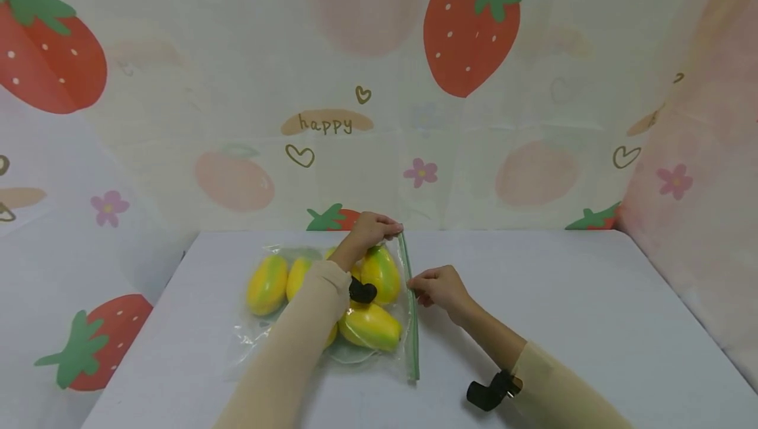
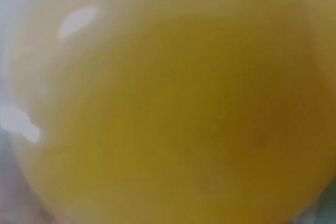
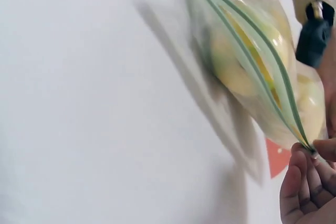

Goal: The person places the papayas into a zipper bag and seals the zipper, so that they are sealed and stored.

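A clear zip bag (image 1: 408, 324) with a green zip strip lies on the white table, full of several yellow-green fruits (image 1: 372, 327), papaya-like in shape. My left hand (image 1: 370, 228) reaches across the bag and grips the far end of its zip edge. Partway along that edge, thumb and fingers of my right hand (image 1: 438, 285) pinch the strip. The right wrist view shows the two green strips (image 3: 286, 90) bowed apart, meeting at the fingers of the right hand (image 3: 307, 187). One fruit (image 2: 178, 108), blurred and very close, fills the left wrist view.
The white table (image 1: 562, 310) stretches right of the bag. A wall cloth (image 1: 379, 74) printed with strawberries hangs behind and at both sides. Each wrist wears a small black camera; the right one (image 1: 488, 395) is just above the table and the left one (image 1: 362, 292) is over the fruits.
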Demonstrator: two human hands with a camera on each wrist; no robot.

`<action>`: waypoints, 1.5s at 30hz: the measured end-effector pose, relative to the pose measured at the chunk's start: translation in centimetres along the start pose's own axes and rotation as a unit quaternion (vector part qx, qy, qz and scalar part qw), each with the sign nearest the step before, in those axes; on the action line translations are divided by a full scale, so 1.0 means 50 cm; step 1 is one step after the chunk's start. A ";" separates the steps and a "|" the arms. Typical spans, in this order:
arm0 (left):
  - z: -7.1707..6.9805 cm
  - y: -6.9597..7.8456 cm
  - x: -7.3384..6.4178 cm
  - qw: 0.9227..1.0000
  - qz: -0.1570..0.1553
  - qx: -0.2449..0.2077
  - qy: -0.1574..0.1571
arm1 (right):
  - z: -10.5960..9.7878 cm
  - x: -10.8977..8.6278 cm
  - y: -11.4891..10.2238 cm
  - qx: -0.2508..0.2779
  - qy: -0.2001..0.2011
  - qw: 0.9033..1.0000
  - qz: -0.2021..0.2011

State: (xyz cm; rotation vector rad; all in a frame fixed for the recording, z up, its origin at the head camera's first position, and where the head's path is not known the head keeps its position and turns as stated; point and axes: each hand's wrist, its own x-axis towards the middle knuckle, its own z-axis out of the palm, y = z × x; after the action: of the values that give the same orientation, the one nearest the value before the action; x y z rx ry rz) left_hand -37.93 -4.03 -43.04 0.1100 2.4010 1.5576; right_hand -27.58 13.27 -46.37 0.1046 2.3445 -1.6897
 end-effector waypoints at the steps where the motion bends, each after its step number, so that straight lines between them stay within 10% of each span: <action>1: 0.000 0.001 -0.001 1.000 -0.002 -0.005 0.001 | 0.000 -0.010 0.006 -0.005 -0.009 1.000 -0.003; 19: -0.002 0.007 0.000 0.998 -0.003 -0.057 0.030 | 0.001 -0.159 0.095 0.033 -0.251 0.967 0.037; 45: 0.001 0.002 0.000 0.994 -0.041 -0.099 0.027 | -0.044 -0.166 0.076 0.036 -0.234 0.971 0.017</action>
State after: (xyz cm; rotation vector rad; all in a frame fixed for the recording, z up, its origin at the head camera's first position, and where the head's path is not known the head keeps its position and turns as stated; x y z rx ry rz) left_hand -37.92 -3.94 -42.97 -0.0705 2.2455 1.7695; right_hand -19.16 17.28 -47.22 -0.2174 1.9220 -1.5745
